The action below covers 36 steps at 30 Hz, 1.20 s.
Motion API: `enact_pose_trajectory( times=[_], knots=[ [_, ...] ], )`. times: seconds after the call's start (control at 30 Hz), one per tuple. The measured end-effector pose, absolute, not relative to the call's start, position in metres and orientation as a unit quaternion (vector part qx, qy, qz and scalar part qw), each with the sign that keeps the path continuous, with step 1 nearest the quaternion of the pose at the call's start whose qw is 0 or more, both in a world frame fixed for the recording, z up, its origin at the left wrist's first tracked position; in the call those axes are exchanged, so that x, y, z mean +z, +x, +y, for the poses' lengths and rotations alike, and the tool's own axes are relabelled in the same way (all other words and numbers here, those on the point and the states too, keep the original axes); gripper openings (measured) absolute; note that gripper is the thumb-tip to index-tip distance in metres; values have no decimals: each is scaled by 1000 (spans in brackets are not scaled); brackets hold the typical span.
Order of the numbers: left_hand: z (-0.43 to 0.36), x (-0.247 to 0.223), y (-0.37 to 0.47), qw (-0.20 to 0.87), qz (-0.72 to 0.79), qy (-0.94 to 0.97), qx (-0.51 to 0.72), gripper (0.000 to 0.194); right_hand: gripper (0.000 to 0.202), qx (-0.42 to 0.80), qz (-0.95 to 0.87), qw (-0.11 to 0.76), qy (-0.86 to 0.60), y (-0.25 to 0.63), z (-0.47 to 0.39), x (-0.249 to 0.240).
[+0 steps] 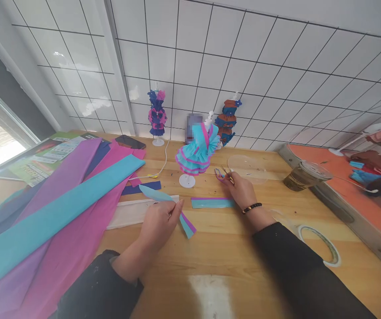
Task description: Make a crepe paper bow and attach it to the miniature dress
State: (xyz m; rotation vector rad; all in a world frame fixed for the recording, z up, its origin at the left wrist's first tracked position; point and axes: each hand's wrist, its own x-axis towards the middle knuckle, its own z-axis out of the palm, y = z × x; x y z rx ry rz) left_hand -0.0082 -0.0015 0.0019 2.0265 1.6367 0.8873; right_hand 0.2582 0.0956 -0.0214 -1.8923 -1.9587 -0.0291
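In the middle of the head view, my left hand [160, 221] is closed on a turquoise crepe paper strip [155, 195] with a purple edge. One end of the strip sticks up to the left, the other hangs to the lower right. My right hand [242, 190], with a beaded bracelet, has its fingers closed on what looks like a small pair of scissors [224, 173], partly hidden by the fingers. A second turquoise strip with a purple border [212, 203] lies flat between the hands. Behind them stands a doll form in a ruffled turquoise dress [197, 148] with purple trim.
Large crepe paper sheets [67, 212] cover the left side. Two more dressed doll forms, one navy and pink [157, 113], one brown and blue [227, 122], stand by the tiled wall. At right are a lidded cup [306, 175], a tape roll [335, 257] and an orange tray [310, 155].
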Motion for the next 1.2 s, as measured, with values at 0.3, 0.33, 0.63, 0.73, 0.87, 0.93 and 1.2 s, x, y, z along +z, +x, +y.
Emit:
enact_pose_trajectory(
  times=[0.3, 0.33, 0.63, 0.73, 0.87, 0.93, 1.2],
  knots=[
    [-2, 2, -8, 175, 572, 737, 315, 42, 25, -67, -760, 62, -643, 255, 96, -20],
    [-2, 2, -7, 175, 571, 737, 316, 42, 24, -55, -756, 73, -649, 256, 98, -19],
    [-1, 0, -8, 180, 561, 741, 322, 43, 23, 74, -688, 193, -696, 263, 123, -18],
    [-1, 0, -8, 185, 557, 742, 323, 43, 21, 89, -675, 198, -706, 262, 128, -20],
    [-1, 1, -8, 191, 554, 744, 322, 43, 17, 105, -654, 198, -723, 261, 133, -20],
    [-2, 1, -8, 192, 552, 744, 323, 42, 16, 112, -642, 196, -733, 260, 136, -19],
    [0, -1, -8, 192, 546, 742, 338, 42, 20, 152, -595, 214, -759, 262, 145, -13]
  ],
)
